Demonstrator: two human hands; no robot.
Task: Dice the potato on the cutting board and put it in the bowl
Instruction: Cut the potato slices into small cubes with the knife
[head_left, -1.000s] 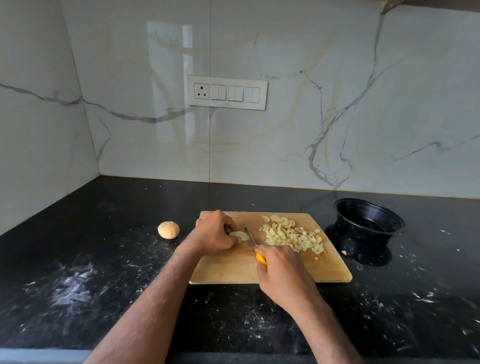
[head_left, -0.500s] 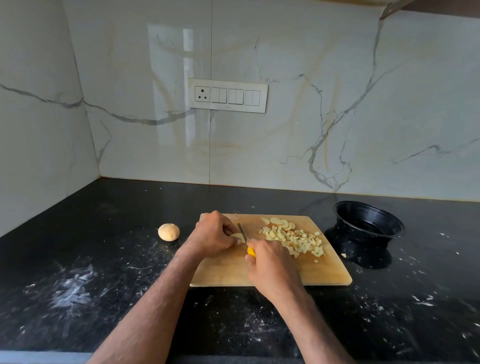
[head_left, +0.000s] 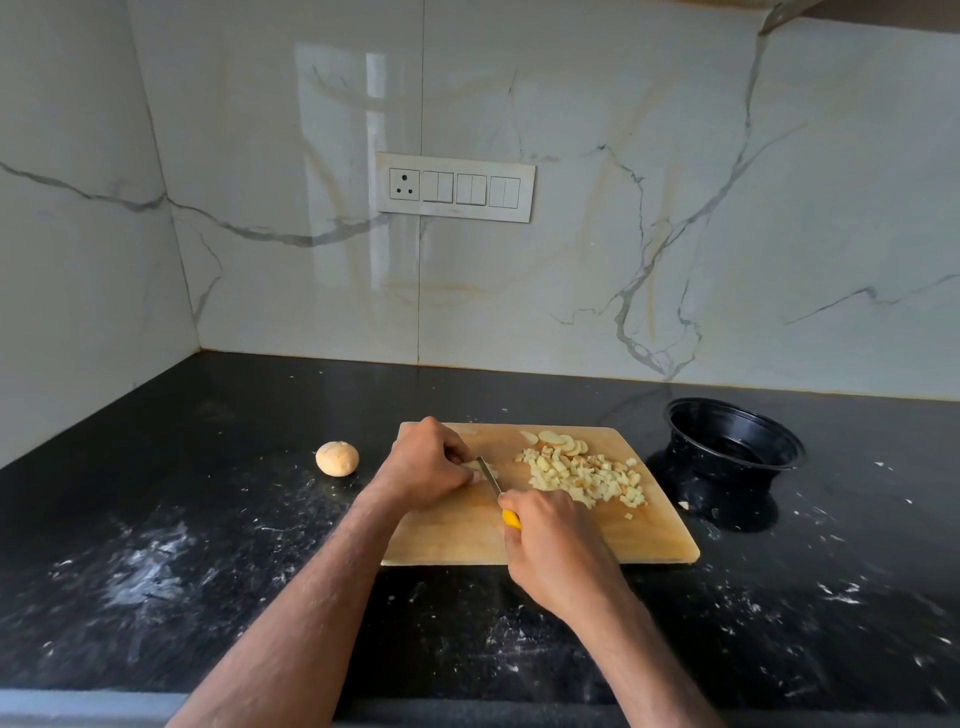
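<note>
Wooden cutting board (head_left: 545, 540), glossy marble wall (head_left: 675, 208)

Two bare forearms, no sleeves – left hand (head_left: 426, 467), right hand (head_left: 556, 545) (hairy, no rings/watch seen)

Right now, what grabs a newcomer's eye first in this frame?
Two bare hands working at the wooden cutting board mid-counter: the left hand pins a potato piece, and the right hand has a grip on a yellow-handled knife whose blade meets it. Just right of the blade lies a pile of diced potato with a few uncut slices behind. A black bowl sits off the board's right edge, a round potato piece off its left.
</note>
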